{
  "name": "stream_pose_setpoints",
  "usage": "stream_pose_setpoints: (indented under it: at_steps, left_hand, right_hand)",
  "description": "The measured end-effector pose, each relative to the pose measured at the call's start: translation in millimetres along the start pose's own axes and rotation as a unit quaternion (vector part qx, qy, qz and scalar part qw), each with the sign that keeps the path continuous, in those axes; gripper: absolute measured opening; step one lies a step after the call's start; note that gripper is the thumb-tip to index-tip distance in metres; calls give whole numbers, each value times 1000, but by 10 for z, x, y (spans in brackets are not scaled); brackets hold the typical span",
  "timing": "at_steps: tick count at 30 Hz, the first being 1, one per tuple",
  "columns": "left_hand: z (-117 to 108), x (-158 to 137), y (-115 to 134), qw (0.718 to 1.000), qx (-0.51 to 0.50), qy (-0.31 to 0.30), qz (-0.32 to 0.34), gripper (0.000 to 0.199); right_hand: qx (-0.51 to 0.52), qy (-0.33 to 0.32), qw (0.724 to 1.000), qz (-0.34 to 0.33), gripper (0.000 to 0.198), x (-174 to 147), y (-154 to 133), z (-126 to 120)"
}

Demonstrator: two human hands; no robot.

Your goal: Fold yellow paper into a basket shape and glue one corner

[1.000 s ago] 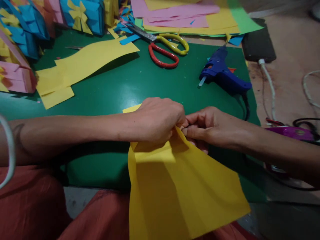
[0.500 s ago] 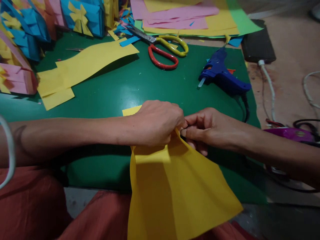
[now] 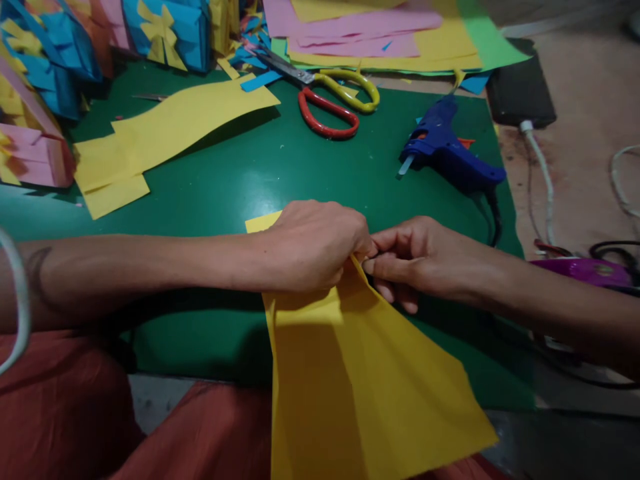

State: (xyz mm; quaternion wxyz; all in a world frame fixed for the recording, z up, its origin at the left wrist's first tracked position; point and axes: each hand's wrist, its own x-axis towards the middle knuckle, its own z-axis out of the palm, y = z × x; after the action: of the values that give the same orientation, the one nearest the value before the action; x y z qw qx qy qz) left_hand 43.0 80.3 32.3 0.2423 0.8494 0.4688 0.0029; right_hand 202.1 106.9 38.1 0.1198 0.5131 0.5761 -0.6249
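A large sheet of yellow paper [image 3: 380, 387] hangs from my hands over the near edge of the green tabletop [image 3: 210, 340] toward my lap. My left hand [image 3: 320, 247] is closed over its upper part, knuckles up, and hides much of that area. At the paper's right edge my right hand [image 3: 410, 263] pinches a fold between thumb and fingers, right beside the left fingertips. The paper widens and creases downward from this grip. A small corner of it shows behind my left wrist.
Scissors [image 3: 329, 113] with red and yellow handles and a blue glue gun [image 3: 445, 150] lie beyond my hands. Cut yellow paper [image 3: 175, 127] rests at left, near small paper bags [image 3: 165, 33]. Coloured sheets [image 3: 360, 40] are stacked behind. Right of them lies a black device [image 3: 520, 87] with a white cable.
The hanging lower part of the yellow paper has swung a little to the right. Both hands keep nearly the same place and grip.
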Motion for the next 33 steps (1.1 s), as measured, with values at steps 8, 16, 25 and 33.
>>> stream_pose_setpoints:
  at_steps: [8, 16, 25, 33]
  left_hand:
    - [14, -14, -6, 1000, -20, 8, -9, 34]
    - [5, 7, -1, 1000, 6, 1, -10, 22]
    - [-46, 30, -17, 999, -42, -11, -32, 24]
    - [-26, 17, -85, 997, -71, 20, 8, 26]
  right_hand:
    - [12, -3, 1000, -7, 19, 15, 24, -11]
    - [7, 13, 1000, -7, 16, 0, 12, 4]
    - [22, 6, 1000, -11, 3, 29, 72, -16]
    - [16, 8, 1000, -9, 4, 12, 37, -3]
